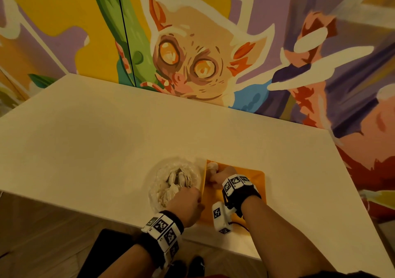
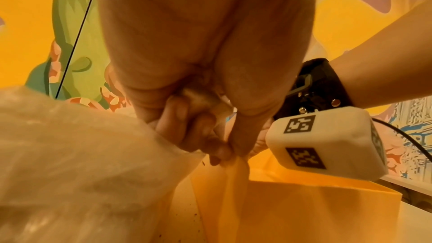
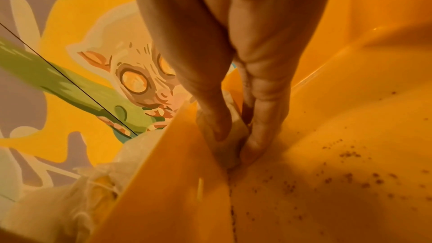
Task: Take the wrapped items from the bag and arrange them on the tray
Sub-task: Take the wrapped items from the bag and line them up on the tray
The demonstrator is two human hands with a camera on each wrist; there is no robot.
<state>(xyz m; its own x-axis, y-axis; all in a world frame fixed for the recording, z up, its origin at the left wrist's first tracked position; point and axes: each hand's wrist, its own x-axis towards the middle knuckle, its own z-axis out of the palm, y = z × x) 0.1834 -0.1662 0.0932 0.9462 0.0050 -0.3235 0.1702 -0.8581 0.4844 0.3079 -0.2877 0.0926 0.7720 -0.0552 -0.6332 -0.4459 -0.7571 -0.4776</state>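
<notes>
A clear plastic bag [image 1: 171, 181] [image 2: 70, 154] [image 3: 58, 210] holding several white wrapped items lies on the table, touching the left side of an orange tray [image 1: 254, 179] [image 2: 304, 200] [image 3: 327, 154]. My right hand [image 1: 220, 175] [image 3: 233, 141] is inside the tray at its far-left corner. Its thumb and fingers pinch one white wrapped item [image 1: 212, 167] [image 3: 230, 154], which sits low against the tray's left wall. My left hand [image 1: 188, 201] [image 2: 222, 152] is between bag and tray, fingers curled, pinching the tray's left rim. That side of the tray is tilted up.
The white table [image 1: 106, 139] runs back to a painted wall; its front edge is just below my wrists. Dark crumbs [image 3: 350, 176] dot the tray floor. The white wrist camera block [image 1: 221, 218] [image 2: 327, 141] hangs over the tray's near part. A dark object [image 1: 102, 254] is on the floor.
</notes>
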